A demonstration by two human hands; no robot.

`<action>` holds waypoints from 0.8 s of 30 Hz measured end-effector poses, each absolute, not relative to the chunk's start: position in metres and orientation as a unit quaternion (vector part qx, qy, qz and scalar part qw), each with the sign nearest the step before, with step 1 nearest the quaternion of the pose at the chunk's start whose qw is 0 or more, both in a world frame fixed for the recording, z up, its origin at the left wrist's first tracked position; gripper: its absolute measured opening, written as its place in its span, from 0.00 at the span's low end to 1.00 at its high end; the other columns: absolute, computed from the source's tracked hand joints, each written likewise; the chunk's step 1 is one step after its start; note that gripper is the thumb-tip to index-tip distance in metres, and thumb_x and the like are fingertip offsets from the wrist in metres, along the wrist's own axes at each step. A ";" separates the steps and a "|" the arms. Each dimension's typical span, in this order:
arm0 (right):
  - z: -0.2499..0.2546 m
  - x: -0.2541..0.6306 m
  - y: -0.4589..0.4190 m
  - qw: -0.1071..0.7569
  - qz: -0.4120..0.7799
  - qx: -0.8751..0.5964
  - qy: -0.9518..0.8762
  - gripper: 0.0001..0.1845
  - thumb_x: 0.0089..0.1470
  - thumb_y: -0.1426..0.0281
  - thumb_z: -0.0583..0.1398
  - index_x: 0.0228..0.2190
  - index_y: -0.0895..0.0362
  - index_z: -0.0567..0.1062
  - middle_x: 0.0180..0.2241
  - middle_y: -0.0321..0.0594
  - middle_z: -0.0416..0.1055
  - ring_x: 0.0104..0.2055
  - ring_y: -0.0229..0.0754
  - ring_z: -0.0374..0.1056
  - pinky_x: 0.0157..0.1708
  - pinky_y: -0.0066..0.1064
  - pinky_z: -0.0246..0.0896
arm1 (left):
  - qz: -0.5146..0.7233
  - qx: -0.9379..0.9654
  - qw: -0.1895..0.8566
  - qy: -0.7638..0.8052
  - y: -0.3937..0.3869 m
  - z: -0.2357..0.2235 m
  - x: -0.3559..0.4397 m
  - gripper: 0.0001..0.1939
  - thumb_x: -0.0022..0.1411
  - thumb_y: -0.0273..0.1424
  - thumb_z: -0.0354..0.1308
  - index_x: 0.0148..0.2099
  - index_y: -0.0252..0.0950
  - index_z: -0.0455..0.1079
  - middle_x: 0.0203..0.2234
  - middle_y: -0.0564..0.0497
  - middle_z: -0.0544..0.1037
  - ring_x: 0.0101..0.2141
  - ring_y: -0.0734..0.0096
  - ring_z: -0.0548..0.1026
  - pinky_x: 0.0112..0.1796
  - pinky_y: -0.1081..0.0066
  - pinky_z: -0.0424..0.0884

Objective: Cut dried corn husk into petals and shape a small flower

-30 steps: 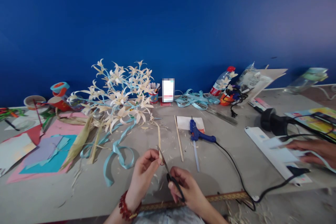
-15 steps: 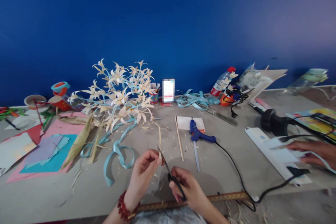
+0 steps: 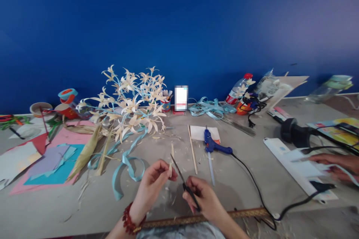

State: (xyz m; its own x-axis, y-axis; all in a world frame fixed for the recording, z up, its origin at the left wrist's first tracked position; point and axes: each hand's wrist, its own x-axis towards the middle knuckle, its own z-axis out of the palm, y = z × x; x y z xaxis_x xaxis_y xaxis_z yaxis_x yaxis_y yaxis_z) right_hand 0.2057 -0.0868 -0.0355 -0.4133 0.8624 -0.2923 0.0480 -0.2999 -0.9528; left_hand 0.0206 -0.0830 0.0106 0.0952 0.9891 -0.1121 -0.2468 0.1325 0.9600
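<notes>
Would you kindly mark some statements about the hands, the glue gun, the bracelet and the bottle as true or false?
1. The right hand holds the scissors. True.
2. The left hand holds the glue gun. False: the left hand pinches a pale piece; the glue gun lies on the table.
3. A red bracelet circles the left wrist. True.
4. The bottle has a green cap. False: the bottle's cap is red.

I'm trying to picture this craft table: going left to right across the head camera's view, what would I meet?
Light purple paper, dried husk, left hand, scissors, glue gun, power strip.
</notes>
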 end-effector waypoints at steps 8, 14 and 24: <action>-0.009 0.199 -0.064 0.378 0.571 -0.424 -0.593 0.16 0.45 0.68 0.67 0.35 0.55 0.68 0.32 0.36 0.71 0.29 0.37 0.65 0.28 0.27 0.60 | 0.355 0.554 0.586 0.472 -0.087 0.007 0.017 0.04 0.58 0.25 0.54 0.30 0.36 0.65 0.20 0.55 0.70 0.22 0.74 0.67 0.25 0.76 0.60; -0.009 0.190 -0.057 0.341 0.565 -0.418 -0.624 0.12 0.43 0.73 0.65 0.28 0.55 0.65 0.25 0.33 0.69 0.24 0.36 0.62 0.25 0.27 0.57 | 0.299 0.638 0.510 0.493 -0.080 0.010 0.009 0.06 0.54 0.22 0.52 0.31 0.36 0.69 0.22 0.55 0.72 0.24 0.74 0.66 0.25 0.76 0.58; -0.010 0.180 -0.059 0.464 0.635 -0.414 -0.459 0.17 0.38 0.70 0.71 0.29 0.56 0.70 0.27 0.34 0.71 0.29 0.40 0.67 0.31 0.31 0.63 | 0.484 0.425 0.607 0.465 -0.078 0.005 0.024 0.11 0.56 0.37 0.63 0.35 0.35 0.70 0.28 0.51 0.75 0.31 0.69 0.73 0.35 0.72 0.68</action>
